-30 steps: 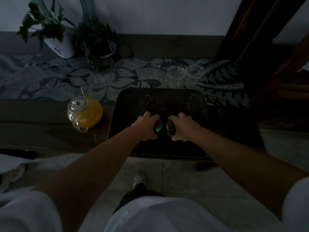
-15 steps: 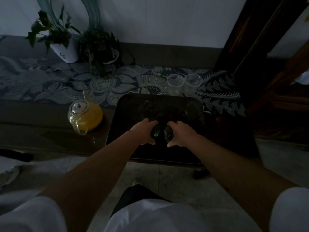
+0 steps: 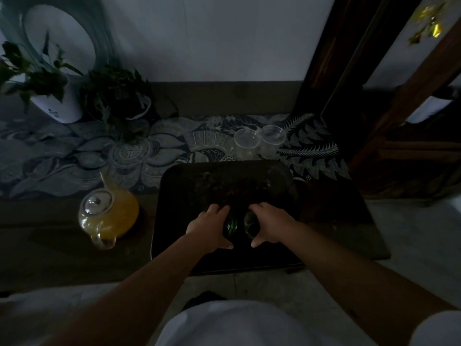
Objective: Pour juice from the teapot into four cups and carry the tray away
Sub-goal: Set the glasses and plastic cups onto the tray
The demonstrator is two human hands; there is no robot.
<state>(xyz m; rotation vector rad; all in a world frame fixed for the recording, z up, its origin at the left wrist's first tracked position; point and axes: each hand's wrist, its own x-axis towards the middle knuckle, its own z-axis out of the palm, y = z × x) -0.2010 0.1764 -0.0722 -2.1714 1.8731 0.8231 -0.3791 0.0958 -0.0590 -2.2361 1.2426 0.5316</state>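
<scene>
A dark rectangular tray (image 3: pixel 174 196) lies on the low table in front of me. My left hand (image 3: pixel 209 228) grips a small green glass cup (image 3: pixel 231 224) on the tray. Beside it my right hand (image 3: pixel 270 227) grips a second dark cup (image 3: pixel 250 222). Both cups stand close together near the tray's front middle. A glass teapot (image 3: pixel 112 216) with orange juice and a metal lid sits left of the tray. Two clear empty cups (image 3: pixel 245 141) (image 3: pixel 272 138) stand on the patterned cloth behind the tray.
Two potted plants (image 3: pixel 59 96) (image 3: pixel 119 101) stand at the back left by a round mirror. A patterned runner (image 3: pixel 74 156) covers the table's back half. Dark wooden furniture (image 3: pixel 374 121) rises on the right. The tiled floor (image 3: pixel 424 233) shows below the table's front edge.
The view has risen and shifted a little. Both hands stay wrapped on the two cups at the tray's front; the cups look slightly closer to the tray's near edge.
</scene>
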